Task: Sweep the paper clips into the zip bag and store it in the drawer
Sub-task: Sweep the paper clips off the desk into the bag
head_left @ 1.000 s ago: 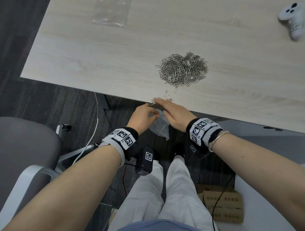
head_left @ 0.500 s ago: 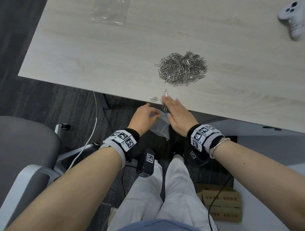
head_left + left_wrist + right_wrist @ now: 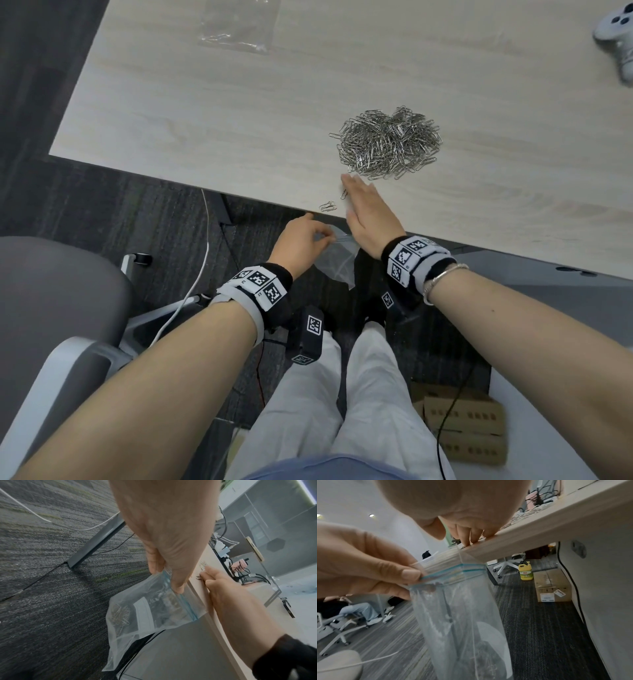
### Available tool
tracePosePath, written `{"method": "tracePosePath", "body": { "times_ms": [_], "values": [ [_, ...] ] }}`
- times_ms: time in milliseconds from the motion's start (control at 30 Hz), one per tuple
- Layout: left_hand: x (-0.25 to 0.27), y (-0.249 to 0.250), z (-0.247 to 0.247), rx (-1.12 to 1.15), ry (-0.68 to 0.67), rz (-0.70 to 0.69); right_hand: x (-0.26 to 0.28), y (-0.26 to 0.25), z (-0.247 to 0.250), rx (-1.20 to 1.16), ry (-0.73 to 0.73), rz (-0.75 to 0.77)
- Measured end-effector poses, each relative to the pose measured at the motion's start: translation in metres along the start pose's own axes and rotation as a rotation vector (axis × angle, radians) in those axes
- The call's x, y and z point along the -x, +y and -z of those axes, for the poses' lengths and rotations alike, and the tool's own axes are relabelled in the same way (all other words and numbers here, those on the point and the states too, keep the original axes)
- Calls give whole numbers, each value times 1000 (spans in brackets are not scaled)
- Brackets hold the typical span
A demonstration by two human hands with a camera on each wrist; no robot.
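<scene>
Hanging below the near edge of the tabletop [image 3: 205, 113], the zip bag [image 3: 154, 609] is a thin, clear, crinkled plastic pouch with a blue seal strip along its mouth; a small clump of thin wire clips lies in its lower corner. The left hand [image 3: 301, 240] pinches the bag's top edge between thumb and fingertips, its grip clamped on the seal strip, and the bag's mouth sits right against the tabletop's pale edge band. The right hand [image 3: 368, 216] lies flat on the tabletop at the edge, fingers straight and close together, grip apart and holding nothing, fingertips pointing toward 12 o'clock. At 12 to 1 o'clock from those fingertips, just beyond them, sits the heap of paper clips [image 3: 387, 149], a tangled, roughly round mound of shiny silver wire loops. A few loose clips [image 3: 328, 206] lie at 9 o'clock from the right hand, close to the edge. The tabletop is light wood-grain laminate, matte and smooth. At 11 o'clock, well apart, a second clear plastic bag [image 3: 236, 24] lies flat. At 2 o'clock, by the far corner, rests a white game controller [image 3: 616, 37] with rounded moulded handles. Below, the floor is dark ribbed carpet.
</scene>
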State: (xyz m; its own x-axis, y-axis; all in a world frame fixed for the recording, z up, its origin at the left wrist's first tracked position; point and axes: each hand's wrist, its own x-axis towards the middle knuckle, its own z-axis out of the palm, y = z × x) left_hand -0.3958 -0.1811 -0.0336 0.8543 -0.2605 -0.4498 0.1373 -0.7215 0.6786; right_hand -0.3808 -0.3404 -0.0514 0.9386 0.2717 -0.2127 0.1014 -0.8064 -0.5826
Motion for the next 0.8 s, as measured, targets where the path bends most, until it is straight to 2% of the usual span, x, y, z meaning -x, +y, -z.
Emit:
{"method": "tracePosePath", "body": {
  "times_ms": [167, 267, 367, 433, 533, 633, 700, 800],
  "values": [
    [-3, -5, 3, -22, -7, -7, 3, -13, 0, 13, -130, 132],
    [-2, -5, 1, -26, -4, -8, 19, -12, 2, 0, -224, 111],
    [-3, -6, 1, -44, -22, -24, 31, -7, 4, -55, -245, 114],
    [-3, -6, -1, -79, -30, -34, 34, -3, 7, -87, -191, 130],
    [-4, -4, -4, -94, -60, -34, 29, 9, 22, -93, 8, 88],
    [-8, 1, -10, -139, -80, -44, 11, 32, 48, -132, 203, -80],
    [-12, 4, -11, -134, -83, -35, -6, 52, 67, -154, 284, -204],
    [-17, 5, -15, -156, -88, -40, -32, 80, 88, -144, 289, -322]
  ]
}}
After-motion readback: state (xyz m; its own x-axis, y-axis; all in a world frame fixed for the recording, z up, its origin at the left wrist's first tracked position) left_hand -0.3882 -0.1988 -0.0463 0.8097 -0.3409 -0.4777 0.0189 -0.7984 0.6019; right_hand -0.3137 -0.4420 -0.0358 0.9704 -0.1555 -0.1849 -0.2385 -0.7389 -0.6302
